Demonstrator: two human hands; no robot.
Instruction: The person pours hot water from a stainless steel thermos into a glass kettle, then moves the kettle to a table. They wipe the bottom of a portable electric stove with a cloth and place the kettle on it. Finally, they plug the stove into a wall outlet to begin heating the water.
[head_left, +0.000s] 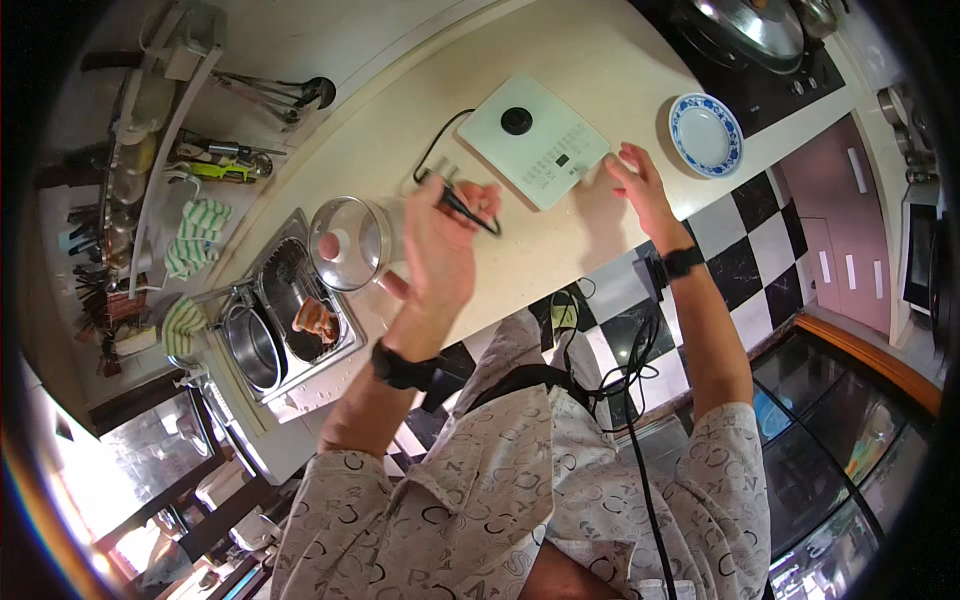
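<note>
A black power cord (435, 142) runs from the far-left edge of a white square appliance base (495, 154) to my left hand (446, 240). The fingers of this hand are closed around the cord near its plug (448, 174), whose prongs look blurred. On top of the base sit a round black connector (517, 121) and a small dark display among printed markings. Just off the base's right corner is my right hand (637, 184), fingers apart and holding nothing. To the left of my left hand stands a lidded glass pot (375, 225) with a pinkish lid knob (328, 245).
A blue-rimmed white plate (706, 135) lies right of the base, near a black cooktop (757, 97) bearing a lidded pan (750, 30). At left is a steel sink (352, 341) with a metal basin (255, 349). Black cables (637, 360) hang at my waist.
</note>
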